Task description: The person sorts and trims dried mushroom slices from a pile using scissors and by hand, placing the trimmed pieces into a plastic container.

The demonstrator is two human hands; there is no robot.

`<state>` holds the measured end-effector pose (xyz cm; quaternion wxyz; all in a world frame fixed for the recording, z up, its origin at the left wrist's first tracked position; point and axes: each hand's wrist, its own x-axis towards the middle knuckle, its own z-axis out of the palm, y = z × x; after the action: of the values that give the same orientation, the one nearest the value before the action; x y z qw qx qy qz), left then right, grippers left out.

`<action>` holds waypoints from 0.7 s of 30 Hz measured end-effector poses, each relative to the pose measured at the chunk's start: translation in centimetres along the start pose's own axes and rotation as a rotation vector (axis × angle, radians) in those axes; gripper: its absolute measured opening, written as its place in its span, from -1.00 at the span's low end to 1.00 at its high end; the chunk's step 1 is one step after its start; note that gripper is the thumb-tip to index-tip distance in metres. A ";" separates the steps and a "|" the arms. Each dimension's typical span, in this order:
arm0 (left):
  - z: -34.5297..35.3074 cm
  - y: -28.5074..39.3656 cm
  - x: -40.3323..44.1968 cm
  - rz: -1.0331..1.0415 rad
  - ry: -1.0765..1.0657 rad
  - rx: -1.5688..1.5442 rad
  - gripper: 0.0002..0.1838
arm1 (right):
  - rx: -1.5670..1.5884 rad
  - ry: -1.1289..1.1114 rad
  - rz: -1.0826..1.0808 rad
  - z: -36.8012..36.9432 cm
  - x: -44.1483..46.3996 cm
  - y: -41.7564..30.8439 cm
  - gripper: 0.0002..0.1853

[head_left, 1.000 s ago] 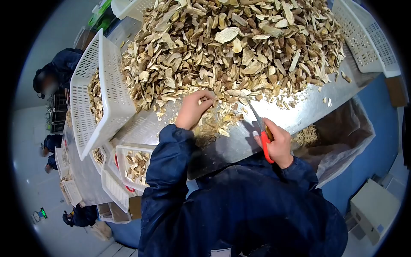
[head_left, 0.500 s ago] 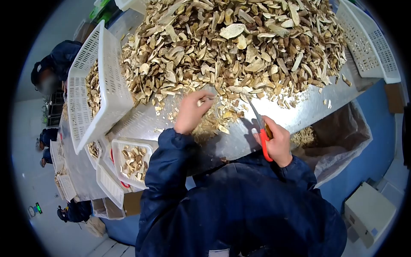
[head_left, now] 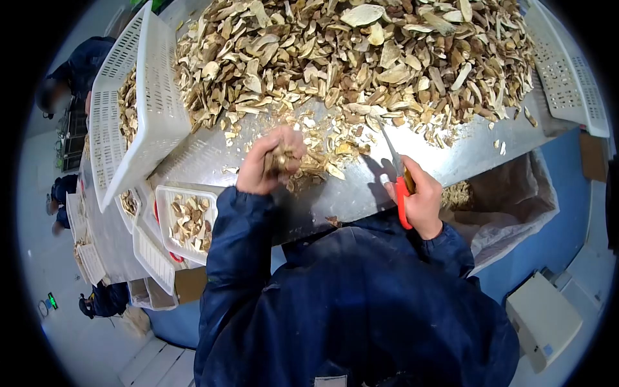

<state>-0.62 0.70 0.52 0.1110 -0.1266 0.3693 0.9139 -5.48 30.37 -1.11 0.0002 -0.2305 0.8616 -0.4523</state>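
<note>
My left hand [head_left: 269,162] is closed and a little blurred, its fingers curled round some pale brown dried mushroom pieces [head_left: 281,158] just above the metal table. In my right hand [head_left: 422,200] is a pair of scissors [head_left: 403,201] with red handles, its blades pointing up and left toward the heap. Past both hands spreads a large heap of dried mushroom slices [head_left: 361,61]. Small scraps and crumbs [head_left: 316,145] lie on the table between the hands. To the left of my left arm, a white tray [head_left: 165,222] holds several mushroom pieces.
A tall white perforated basket [head_left: 161,90] with slices in it stands at the left, and another basket [head_left: 567,77] at the far right. Below the table's right edge is a lined bin [head_left: 516,200] containing scraps. Several people in dark clothing [head_left: 90,58] are along the left.
My left hand has moved left, away from the scraps, and its fingers have closed further round mushroom pieces. My right hand still holds the scissors in nearly the same place. The view has shifted slightly.
</note>
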 end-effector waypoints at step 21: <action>0.2 -2.6 -11.4 0.232 0.669 1.508 -0.82 | -0.058 -0.397 0.236 -2.9 0.5 -2.3 -0.57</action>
<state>10.85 1.39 2.55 -0.0444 -0.2442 0.9067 0.3411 -5.62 31.33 2.54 0.2159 -0.2123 0.8783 -0.3701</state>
